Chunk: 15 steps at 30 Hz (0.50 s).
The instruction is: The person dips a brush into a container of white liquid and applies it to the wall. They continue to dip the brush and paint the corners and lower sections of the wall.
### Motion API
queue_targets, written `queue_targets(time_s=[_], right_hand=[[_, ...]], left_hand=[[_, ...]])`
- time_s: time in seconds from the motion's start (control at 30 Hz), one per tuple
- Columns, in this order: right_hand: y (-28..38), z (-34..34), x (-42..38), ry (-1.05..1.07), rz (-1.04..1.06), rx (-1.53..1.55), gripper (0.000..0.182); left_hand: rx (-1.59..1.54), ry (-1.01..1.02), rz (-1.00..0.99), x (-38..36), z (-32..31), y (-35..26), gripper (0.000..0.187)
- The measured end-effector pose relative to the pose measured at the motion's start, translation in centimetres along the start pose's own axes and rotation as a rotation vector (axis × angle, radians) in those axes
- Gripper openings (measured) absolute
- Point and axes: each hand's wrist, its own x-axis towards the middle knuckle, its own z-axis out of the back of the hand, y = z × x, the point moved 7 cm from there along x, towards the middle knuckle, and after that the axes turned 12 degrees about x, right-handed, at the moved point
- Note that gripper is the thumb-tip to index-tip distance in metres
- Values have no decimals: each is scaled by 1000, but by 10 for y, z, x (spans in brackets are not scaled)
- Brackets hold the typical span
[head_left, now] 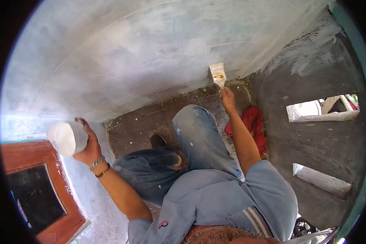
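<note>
The left hand (91, 148) is spread wide around the side of the white tub (65, 138); the right hand (228, 99) is curled tightly on the handle of the flat tool (218, 74), low by the wall (150, 49) — whether touching it, I cannot tell. The flat tool looks light, best gripped by the handle; the white tub seems light and smooth — perhaps slippery — best cupped around its side.

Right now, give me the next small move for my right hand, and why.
Probably sweep the brush along the low part of the wall: your right hand holds it there by its handle, and the wall's pale surface looks patchy.
</note>
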Motion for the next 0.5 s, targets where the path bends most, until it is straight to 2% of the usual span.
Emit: queue_targets(time_s=[0.03,0.07,0.17,0.27,0.37,0.4,0.43,0.5], right_hand=[[-21,-4,12,-20,31,-103,30],[-30,-5,21,-97,277,-306,37],[-89,6,26,-83,25,-574,42],[-124,19,15,-61,-69,-673,43],[-99,9,28,19,-56,-641,41],[-81,2,36,-28,98,-603,40],[-64,-4,27,-7,70,-503,39],[11,-15,8,32,27,-304,37]], left_hand=[[1,-31,0,-10,4,-5,66],[-3,-38,-9,-17,6,-7,65],[-11,-32,-32,-31,2,-11,62],[20,-1,-41,-34,-16,-3,59],[34,30,-18,-27,-13,10,63],[-16,7,20,-23,-7,16,64],[-21,2,24,-20,-4,18,66],[-31,-7,32,-14,2,21,68]])
